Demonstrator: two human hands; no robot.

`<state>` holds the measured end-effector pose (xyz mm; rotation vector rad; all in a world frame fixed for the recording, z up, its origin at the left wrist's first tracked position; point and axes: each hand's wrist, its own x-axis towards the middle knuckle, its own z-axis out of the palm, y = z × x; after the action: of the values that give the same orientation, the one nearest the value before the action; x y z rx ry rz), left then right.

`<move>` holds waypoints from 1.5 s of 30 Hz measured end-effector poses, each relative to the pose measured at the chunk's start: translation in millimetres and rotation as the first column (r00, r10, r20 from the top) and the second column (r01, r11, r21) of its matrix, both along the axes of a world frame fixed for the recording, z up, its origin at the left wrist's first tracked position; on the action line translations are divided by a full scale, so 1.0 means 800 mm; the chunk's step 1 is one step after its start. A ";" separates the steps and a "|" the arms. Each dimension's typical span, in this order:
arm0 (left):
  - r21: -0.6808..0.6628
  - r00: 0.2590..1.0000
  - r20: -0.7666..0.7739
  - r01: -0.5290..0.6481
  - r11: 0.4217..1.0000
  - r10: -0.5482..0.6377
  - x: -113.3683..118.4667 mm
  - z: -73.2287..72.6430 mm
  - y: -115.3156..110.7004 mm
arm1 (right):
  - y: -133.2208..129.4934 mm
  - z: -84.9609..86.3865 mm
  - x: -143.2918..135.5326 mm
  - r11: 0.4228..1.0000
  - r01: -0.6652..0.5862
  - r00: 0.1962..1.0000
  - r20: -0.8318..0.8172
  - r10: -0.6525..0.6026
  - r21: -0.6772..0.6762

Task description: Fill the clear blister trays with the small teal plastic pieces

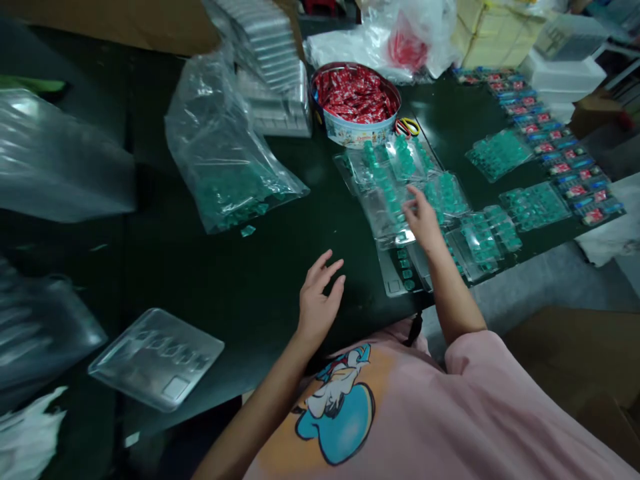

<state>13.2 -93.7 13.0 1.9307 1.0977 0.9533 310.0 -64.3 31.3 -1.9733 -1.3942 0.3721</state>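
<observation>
My left hand [321, 297] hovers over the dark green table [250, 280], fingers apart, holding nothing. My right hand [420, 217] is over the clear plastic trays [390, 230] with green pieces, its fingers spread; whether it touches a tray I cannot tell. More trays of green pieces [480, 240] lie just right of my right wrist. To the left, a clear bag [220, 147] holds many green pieces, and one loose green piece [247, 231] sits beside its edge. A clear tray without green pieces [157, 359] rests near the front edge at the left.
Behind the trays stand a round tin [360, 133] of red packets and yellow-handled scissors [408, 127]. Stacked clear trays [280, 100] are at the back. Rows of packed sets [555, 143] line the right side. Large clear plastic stacks [60, 160] occupy the far left.
</observation>
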 end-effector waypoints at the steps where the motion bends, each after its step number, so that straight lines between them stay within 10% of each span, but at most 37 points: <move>1: -0.011 1.000 -0.011 -0.003 1.000 0.003 -0.001 -0.006 0.002 | 0.000 0.003 0.020 0.999 0.054 0.995 0.080 -0.054 0.003; 7: -0.067 0.995 -0.100 0.015 0.998 -0.022 0.004 -0.045 0.015 | 0.010 -0.010 0.047 0.983 0.184 0.916 0.364 -0.171 0.000; 12: -0.138 0.992 -0.074 0.090 0.986 -0.101 0.049 -0.042 0.049 | 0.016 -0.015 0.029 0.988 0.153 0.915 0.379 -0.140 -0.004; 21: -0.262 0.982 -0.035 0.171 0.950 -0.186 0.083 -0.025 0.057 | -0.008 0.048 -0.006 0.972 0.016 0.909 0.400 -0.112 0.235; 26: -0.285 0.991 -0.033 0.116 0.952 -0.131 0.046 -0.026 0.036 | 0.009 0.023 -0.086 0.939 -0.343 0.785 0.546 0.293 -0.012; 31: -0.168 0.991 -0.102 0.067 0.984 -0.085 -0.024 -0.002 -0.003 | 0.024 -0.021 -0.082 0.935 -0.273 0.698 0.623 0.353 -0.225; 35: 0.063 0.975 -0.187 -0.113 0.992 0.123 -0.101 0.013 -0.039 | 0.030 -0.041 -0.025 0.984 -0.139 0.797 0.577 0.180 -0.115; 39: 0.269 0.808 -0.318 -0.425 0.864 0.496 -0.176 0.010 -0.067 | 0.035 -0.046 0.004 0.997 -0.045 0.849 0.528 0.003 0.066; 42: 0.282 0.602 -0.518 -0.551 0.786 0.608 -0.203 -0.003 -0.082 | 0.034 -0.034 -0.016 0.964 -0.197 0.843 0.534 0.074 0.177; 45: 0.224 0.563 -0.651 -0.499 0.837 0.510 -0.194 -0.021 -0.085 | 0.032 -0.016 -0.073 0.883 -0.422 0.828 0.485 0.283 0.206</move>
<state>-142.3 -161.5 -3.5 2.0716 2.1901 0.4685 251.4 -38.3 18.3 -1.5884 -1.9914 -0.1480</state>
